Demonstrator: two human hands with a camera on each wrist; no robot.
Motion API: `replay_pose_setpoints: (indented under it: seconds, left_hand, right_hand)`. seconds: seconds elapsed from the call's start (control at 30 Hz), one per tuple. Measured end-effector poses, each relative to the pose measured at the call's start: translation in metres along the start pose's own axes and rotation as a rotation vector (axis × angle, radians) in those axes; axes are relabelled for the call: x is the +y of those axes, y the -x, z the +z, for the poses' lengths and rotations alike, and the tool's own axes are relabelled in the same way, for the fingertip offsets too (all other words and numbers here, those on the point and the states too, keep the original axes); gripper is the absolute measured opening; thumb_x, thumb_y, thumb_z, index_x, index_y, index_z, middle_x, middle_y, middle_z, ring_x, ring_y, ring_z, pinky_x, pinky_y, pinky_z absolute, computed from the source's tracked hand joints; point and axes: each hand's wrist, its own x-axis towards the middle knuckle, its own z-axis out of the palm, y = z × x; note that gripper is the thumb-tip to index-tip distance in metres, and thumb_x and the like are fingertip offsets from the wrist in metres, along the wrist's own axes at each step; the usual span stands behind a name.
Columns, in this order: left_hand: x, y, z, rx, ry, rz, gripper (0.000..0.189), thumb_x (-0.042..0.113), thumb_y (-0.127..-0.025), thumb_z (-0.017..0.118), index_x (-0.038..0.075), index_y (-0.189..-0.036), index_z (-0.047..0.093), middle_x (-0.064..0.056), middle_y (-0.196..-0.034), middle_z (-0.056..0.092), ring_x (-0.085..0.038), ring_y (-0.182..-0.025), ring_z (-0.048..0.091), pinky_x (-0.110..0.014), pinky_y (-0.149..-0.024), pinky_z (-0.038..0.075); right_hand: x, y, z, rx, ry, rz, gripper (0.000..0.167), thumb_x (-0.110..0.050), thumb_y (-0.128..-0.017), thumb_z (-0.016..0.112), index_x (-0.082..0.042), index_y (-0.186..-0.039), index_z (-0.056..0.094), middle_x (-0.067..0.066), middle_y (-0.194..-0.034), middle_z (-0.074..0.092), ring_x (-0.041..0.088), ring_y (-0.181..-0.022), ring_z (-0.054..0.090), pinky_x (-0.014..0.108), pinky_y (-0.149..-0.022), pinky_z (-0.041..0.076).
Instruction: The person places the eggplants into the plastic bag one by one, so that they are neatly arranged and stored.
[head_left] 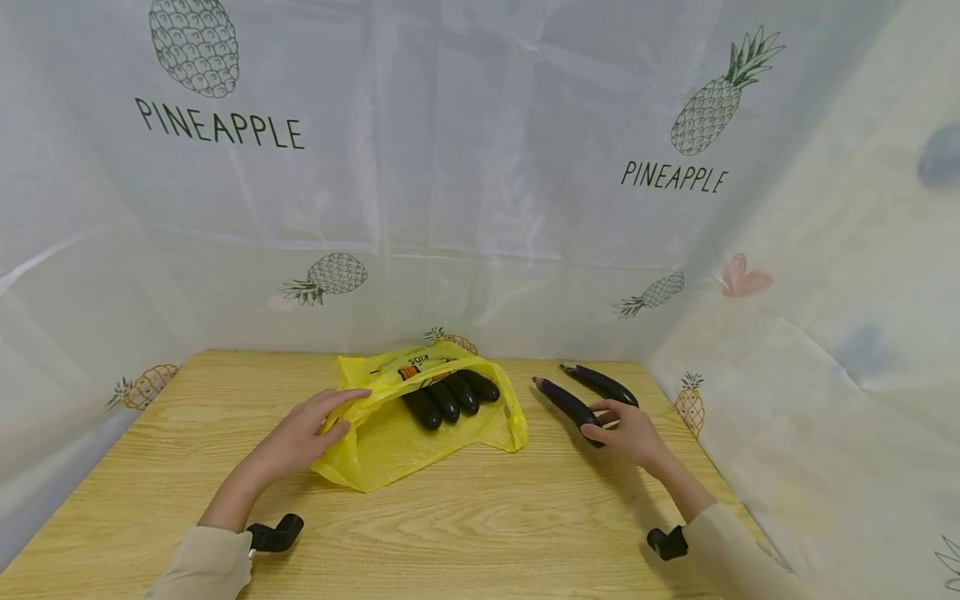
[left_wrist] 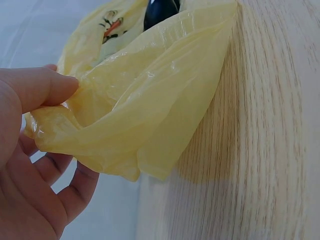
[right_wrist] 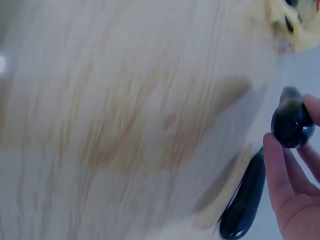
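**Two hands at a yellow bag [head_left: 397, 454] and a held eggplant [head_left: 558, 402]**

Clock directions are given for the head view, with twelve o'clock taken as away from the person. The yellow bag is laid a little to the left of the middle of the wood-grained surface [head_left: 450, 533], its mouth spread apart and turned toward five o'clock. Its rim is pinched on the nine o'clock side by the left hand [head_left: 303, 429]; the grip is closed on the thin film, over which the thumb is seen laid in the left wrist view. Within the mouth, four bagged eggplants [head_left: 459, 393] are arrayed side by side, their rounded ends directed toward five o'clock. Orange and black print [head_left: 412, 371] is borne by the far part of the bag.

At three o'clock from the bag, and apart from it, the held eggplant is grasped near its rounded end by the right hand [head_left: 626, 433]. The grip is narrowed to the thickness of the vegetable, which is held between thumb and fingers, its stem end pointed toward ten o'clock. Whether that stem end is touching the surface cannot be told. Near it, at two o'clock, a loose eggplant [head_left: 600, 383] is laid, likewise with its stem toward ten o'clock.

A black device [head_left: 276, 533] is worn at the left wrist. At twelve o'clock, the surface is bordered by a pale sheet [head_left: 450, 167] printed with pineapples.
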Motion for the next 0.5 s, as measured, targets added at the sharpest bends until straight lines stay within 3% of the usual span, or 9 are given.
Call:
replay_pose_setpoints:
  seconds: [0.27, 0.5]
  left_hand:
    - [-0.002, 0.0, 0.001, 0.001, 0.007, 0.019, 0.055, 0.005, -0.107, 0.063, 0.02, -0.159, 0.052, -0.013, -0.155, 0.055, -0.042, -0.141, 0.052, -0.063, -0.105, 0.048]
    - [-0.003, 0.0, 0.001, 0.008, 0.0, 0.03, 0.056, 0.005, -0.106, 0.064, 0.021, -0.158, 0.052, -0.013, -0.154, 0.056, -0.041, -0.14, 0.053, -0.062, -0.105, 0.048]
  right_hand:
    - [-0.035, 0.011, 0.01, 0.017, -0.143, 0.065, 0.057, -0.034, -0.097, 0.082, -0.005, -0.143, 0.065, 0.022, -0.126, 0.069, 0.039, -0.111, 0.071, 0.045, -0.083, 0.063]
    - [-0.055, 0.017, 0.022, 0.015, -0.191, 0.072, 0.055, -0.033, -0.095, 0.083, -0.008, -0.14, 0.067, 0.018, -0.123, 0.07, 0.033, -0.107, 0.072, 0.044, -0.083, 0.063]
